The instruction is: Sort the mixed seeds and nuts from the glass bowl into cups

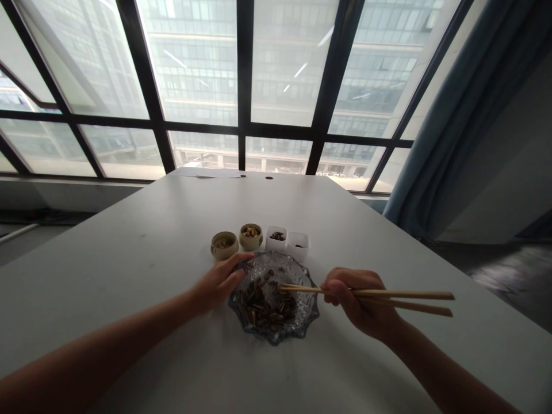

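Note:
A scalloped glass bowl [274, 338] sits on the table in front of me, with a heap of dark brown, elongated pieces [267, 307] that look like seeds in shells. My left hand [221, 283] grips the bowl's left rim, its thumb and fingers at the edge. In my right hand [360, 299] is a pair of wooden chopsticks [409, 295], held to the right of the bowl. Their tips are close together inside the bowl, over the right part of the heap. Whether they pinch a piece is too small to tell.
Behind the bowl stand two tan round cups [225, 255], one with light brown lumps, and two white square cups [297, 253] with dark bits. Papers [211, 172] lie at the far end of the white table [150, 230]. Windows are beyond; a blue curtain [435, 149] hangs right.

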The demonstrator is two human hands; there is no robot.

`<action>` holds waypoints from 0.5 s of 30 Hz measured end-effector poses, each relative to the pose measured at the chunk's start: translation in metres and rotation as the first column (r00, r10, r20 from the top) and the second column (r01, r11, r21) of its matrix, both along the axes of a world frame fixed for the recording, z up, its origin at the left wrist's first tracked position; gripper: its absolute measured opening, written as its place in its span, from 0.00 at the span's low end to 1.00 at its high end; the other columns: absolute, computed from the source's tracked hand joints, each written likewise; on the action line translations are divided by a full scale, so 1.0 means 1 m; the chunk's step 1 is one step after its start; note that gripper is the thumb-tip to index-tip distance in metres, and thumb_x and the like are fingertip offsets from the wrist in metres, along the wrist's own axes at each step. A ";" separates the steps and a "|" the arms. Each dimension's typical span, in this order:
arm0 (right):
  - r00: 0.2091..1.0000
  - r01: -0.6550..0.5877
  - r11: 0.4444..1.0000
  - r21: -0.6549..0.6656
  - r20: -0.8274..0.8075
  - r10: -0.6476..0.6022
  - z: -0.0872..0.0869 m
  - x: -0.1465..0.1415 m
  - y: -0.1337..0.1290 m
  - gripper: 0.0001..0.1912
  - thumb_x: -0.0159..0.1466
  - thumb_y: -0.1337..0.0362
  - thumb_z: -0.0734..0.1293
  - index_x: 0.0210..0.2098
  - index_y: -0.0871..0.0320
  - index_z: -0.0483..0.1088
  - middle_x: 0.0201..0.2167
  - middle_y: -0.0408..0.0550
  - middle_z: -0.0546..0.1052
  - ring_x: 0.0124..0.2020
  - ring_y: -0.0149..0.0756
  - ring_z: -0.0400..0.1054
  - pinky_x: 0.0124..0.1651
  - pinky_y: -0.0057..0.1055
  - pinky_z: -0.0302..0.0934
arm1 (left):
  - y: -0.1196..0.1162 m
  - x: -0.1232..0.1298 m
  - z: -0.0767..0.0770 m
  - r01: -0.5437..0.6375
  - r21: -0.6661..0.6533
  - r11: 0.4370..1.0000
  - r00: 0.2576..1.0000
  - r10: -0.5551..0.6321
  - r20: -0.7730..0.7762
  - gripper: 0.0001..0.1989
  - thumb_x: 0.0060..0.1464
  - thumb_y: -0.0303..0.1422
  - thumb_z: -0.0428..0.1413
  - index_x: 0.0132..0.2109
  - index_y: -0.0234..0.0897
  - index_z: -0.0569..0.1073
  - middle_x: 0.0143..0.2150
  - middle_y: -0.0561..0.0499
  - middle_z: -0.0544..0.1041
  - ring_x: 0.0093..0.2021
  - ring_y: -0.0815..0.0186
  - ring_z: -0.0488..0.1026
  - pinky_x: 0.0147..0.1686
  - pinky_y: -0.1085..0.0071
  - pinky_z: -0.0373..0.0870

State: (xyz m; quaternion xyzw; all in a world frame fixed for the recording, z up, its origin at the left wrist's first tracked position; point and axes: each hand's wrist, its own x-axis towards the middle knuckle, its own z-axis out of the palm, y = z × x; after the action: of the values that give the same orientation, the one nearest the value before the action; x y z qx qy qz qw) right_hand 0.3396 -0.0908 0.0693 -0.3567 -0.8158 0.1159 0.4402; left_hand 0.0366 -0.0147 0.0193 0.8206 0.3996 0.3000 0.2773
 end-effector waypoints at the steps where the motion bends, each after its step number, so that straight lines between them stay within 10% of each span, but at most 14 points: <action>1: 1.000 0.006 1.000 0.001 0.004 -0.006 0.002 0.001 0.000 0.26 0.74 0.53 0.58 0.23 0.56 0.71 0.17 0.46 0.75 0.18 0.31 0.69 0.23 0.27 0.63 | 0.000 0.000 0.000 0.000 -0.002 1.000 1.000 0.000 0.001 0.26 0.62 0.41 0.45 0.62 0.33 0.70 0.48 0.45 0.81 0.49 0.53 0.76 0.48 0.65 0.71; 10: 0.996 -0.001 0.996 -0.093 0.084 0.009 0.010 0.001 -0.002 0.24 0.70 0.56 0.64 0.19 0.55 0.71 0.16 0.45 0.75 0.15 0.29 0.66 0.21 0.26 0.61 | 0.000 0.000 -0.002 -0.005 -0.005 1.000 1.000 0.005 0.016 0.26 0.62 0.41 0.45 0.61 0.35 0.70 0.48 0.45 0.81 0.49 0.53 0.75 0.47 0.65 0.71; 15: 0.975 0.058 0.969 -0.240 -0.196 -0.107 0.003 0.000 0.004 0.24 0.67 0.49 0.67 0.21 0.58 0.75 0.14 0.46 0.75 0.13 0.31 0.67 0.17 0.25 0.60 | 0.000 -0.001 -0.001 -0.007 -0.002 1.000 1.000 0.007 0.017 0.25 0.62 0.41 0.45 0.61 0.34 0.71 0.46 0.45 0.81 0.48 0.53 0.75 0.48 0.64 0.71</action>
State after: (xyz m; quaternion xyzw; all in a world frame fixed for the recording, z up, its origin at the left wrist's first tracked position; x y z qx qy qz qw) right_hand 0.3399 -0.0866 0.0719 -0.4258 -0.7306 0.2286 0.4823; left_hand 0.0360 -0.0143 0.0181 0.8164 0.4003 0.3075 0.2807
